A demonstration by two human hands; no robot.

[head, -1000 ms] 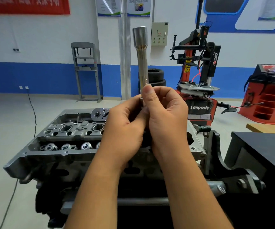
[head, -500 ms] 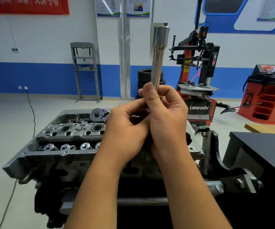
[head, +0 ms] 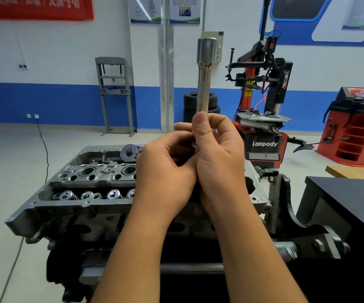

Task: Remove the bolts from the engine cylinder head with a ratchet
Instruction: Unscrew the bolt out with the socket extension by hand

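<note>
Currently the long socket extension (head: 204, 84) stands upright, long axis vertical, wide socket end at top, held above the engine cylinder head (head: 93, 184). Right hand (head: 218, 158) grasps its lower shaft, thumb pressed along the front. Left hand (head: 168, 171) fingers curl against the tool's lower end; exact hold hidden. Ratchet itself obscured. Open head cavity, near-left, holds a row of valve springs (head: 89, 195). Tire changer (head: 264, 101) far right.
</note>
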